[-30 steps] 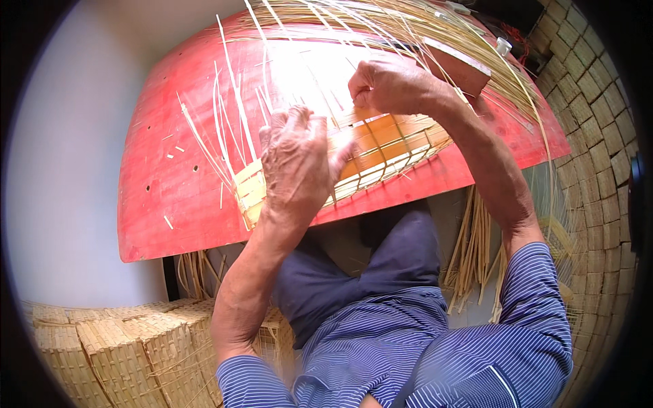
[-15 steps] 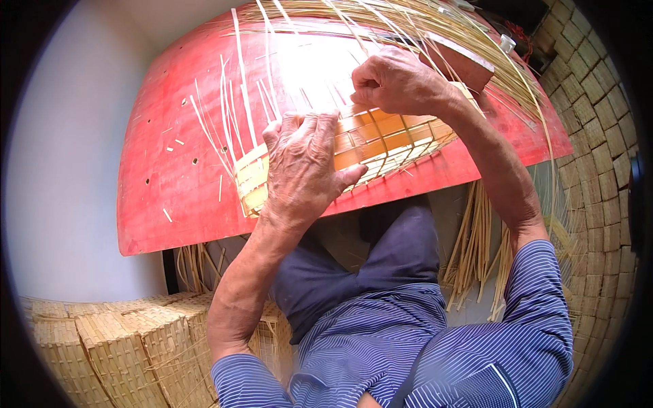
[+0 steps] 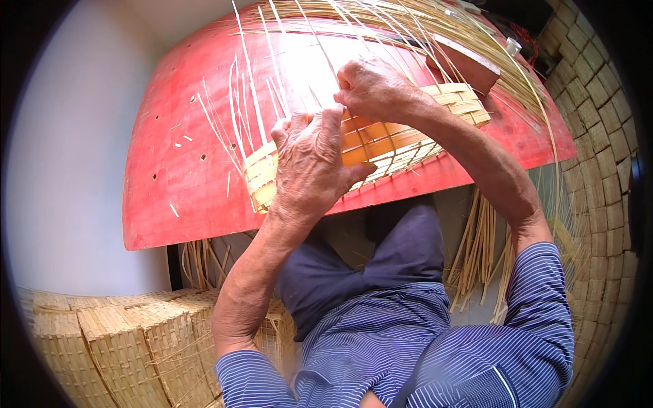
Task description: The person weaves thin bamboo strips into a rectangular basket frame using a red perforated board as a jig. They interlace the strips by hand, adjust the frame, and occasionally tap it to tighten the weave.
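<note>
A half-woven bamboo basket (image 3: 401, 141) lies on its side near the front edge of the red table, with long loose strips (image 3: 246, 75) standing up from its far rim. My left hand (image 3: 306, 160) is wrapped over that rim, left of the middle, fingers on the far side and thumb stretched along the inside. Close by its fingertips, my right hand (image 3: 375, 88) is closed in a pinch at the rim, on a thin bamboo strip (image 3: 318, 42) that rises away from it. The fingertips of both hands are partly hidden.
A red table (image 3: 163, 197) with small holes carries bits of cut strip. A reddish block (image 3: 469, 64) and a bundle of long strips (image 3: 503, 51) lie at the back right. Strips hang below the table (image 3: 469, 251). Woven baskets are stacked at the lower left (image 3: 122, 340).
My right hand has moved left along the rim, close to my left hand, uncovering the basket's right end. The left hand stays on the rim.
</note>
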The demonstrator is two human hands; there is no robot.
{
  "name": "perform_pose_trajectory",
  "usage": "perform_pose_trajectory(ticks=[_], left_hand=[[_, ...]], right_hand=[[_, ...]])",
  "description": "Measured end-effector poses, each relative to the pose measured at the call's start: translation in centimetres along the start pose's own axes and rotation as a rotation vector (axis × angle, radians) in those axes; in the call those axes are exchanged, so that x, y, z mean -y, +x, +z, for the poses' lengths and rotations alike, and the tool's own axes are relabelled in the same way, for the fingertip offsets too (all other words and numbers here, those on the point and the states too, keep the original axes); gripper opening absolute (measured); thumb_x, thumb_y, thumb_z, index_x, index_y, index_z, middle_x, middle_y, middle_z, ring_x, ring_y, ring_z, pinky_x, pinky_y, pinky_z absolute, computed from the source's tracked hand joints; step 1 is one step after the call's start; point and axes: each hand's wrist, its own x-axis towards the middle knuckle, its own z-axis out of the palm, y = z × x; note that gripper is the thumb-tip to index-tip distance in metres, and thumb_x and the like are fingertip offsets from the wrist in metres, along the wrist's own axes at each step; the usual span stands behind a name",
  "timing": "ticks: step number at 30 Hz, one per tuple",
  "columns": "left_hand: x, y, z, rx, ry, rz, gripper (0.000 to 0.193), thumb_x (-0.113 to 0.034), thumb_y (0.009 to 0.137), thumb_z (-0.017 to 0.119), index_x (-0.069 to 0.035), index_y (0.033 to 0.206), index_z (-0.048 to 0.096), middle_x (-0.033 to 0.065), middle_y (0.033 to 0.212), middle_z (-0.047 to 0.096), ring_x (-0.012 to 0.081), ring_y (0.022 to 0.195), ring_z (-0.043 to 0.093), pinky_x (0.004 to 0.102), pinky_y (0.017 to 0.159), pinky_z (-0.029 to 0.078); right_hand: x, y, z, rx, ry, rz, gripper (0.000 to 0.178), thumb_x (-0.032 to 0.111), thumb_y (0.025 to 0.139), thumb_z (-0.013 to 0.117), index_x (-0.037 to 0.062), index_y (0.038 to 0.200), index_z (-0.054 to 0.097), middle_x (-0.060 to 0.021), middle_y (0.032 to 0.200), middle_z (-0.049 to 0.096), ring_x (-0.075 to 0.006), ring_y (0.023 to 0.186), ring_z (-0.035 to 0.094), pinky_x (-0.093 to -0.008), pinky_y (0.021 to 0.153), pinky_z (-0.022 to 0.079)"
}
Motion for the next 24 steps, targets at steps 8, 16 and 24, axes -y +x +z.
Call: perform_pose_trajectory(ticks=[8, 16, 24], left_hand=[[-0.3, 0.0, 0.5, -0.043, 0.051, 0.022, 0.083, -0.053, 0.063, 0.086, -0.013, 0.128, 0.052, 0.0039, 0.106, 0.066, 0.0263, 0.101, 0.058, 0.0443, 0.091, 0.035], [-0.2, -0.2, 0.3, -0.029, 0.108, 0.035, 0.082, -0.057, 0.064, 0.084, -0.011, 0.125, 0.054, 0.0035, 0.108, 0.066, 0.0265, 0.104, 0.057, 0.0461, 0.091, 0.035], [2.4, -4.6, -5.2, -0.389, -0.027, -0.179, 0.061, -0.028, 0.075, 0.085, -0.004, 0.124, 0.056, 0.0140, 0.115, 0.060, 0.0284, 0.109, 0.057, 0.0418, 0.095, 0.042]], right_hand=[[-0.9, 0.2, 0.9, -0.081, -0.050, -0.097, 0.026, 0.023, 0.084, 0.072, -0.0007, 0.074, 0.066, -0.0188, 0.064, 0.062, -0.0317, 0.059, 0.063, -0.0434, 0.060, 0.050], [-0.8, 0.2, 1.0, -0.096, -0.080, -0.156, 0.031, 0.026, 0.082, 0.069, -0.0013, 0.069, 0.064, -0.0185, 0.059, 0.058, -0.0309, 0.054, 0.059, -0.0430, 0.057, 0.048], [0.1, -2.8, -3.1, 0.321, 0.306, 0.111, 0.047, 0.022, 0.087, 0.069, -0.0080, 0.120, 0.056, -0.0136, 0.085, 0.067, -0.0147, 0.054, 0.061, -0.0296, 0.045, 0.049]])
